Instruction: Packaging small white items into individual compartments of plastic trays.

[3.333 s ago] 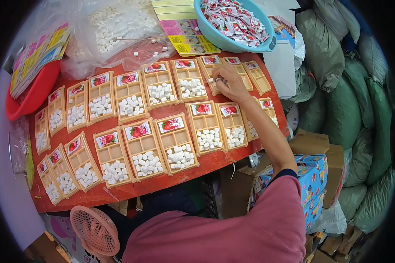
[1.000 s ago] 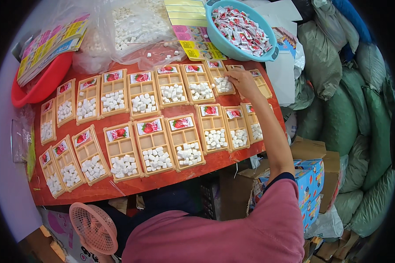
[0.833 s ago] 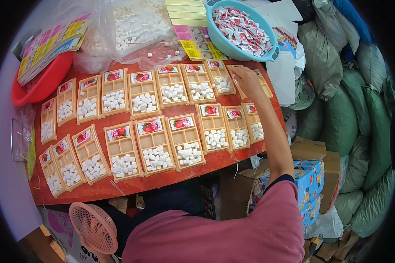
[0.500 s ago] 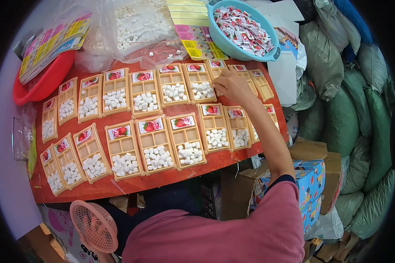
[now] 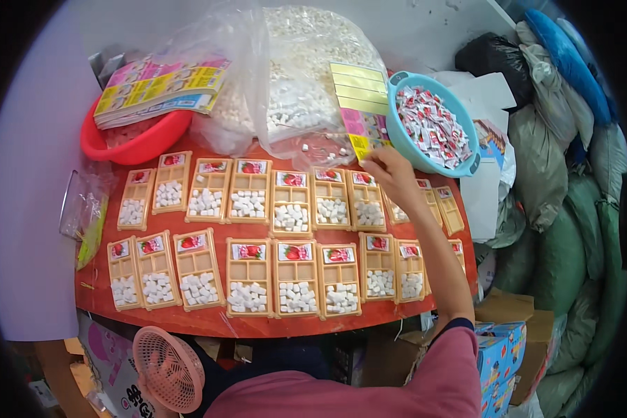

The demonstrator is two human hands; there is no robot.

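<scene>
Two rows of tan compartment trays (image 5: 250,285) lie along the table. Most have a strawberry-printed packet (image 5: 290,179) at the far end and small white marshmallows (image 5: 292,217) in the large near compartment. My right hand (image 5: 391,171) reaches over the far row toward its right end, fingers curled together above a partly covered tray; whatever they hold is hidden. A far-row tray at the right end (image 5: 450,210) shows no marshmallows. At the lower left, below the table edge, my left hand (image 5: 153,409) holds a pink mesh basket (image 5: 168,369), its fingers mostly hidden.
A blue basin (image 5: 470,150) of small packets stands at the back right. Beside it lies a printed yellow-and-pink sheet (image 5: 359,89). A large plastic bag of marshmallows (image 5: 320,42) rests behind the trays. Printed cards sit on a red basin (image 5: 136,143); sacks (image 5: 592,258) crowd the right.
The view has shifted, so the table appears lower and further right. My right hand has moved one tray rightward along the far row; marshmallows now show in the tray it had covered.
</scene>
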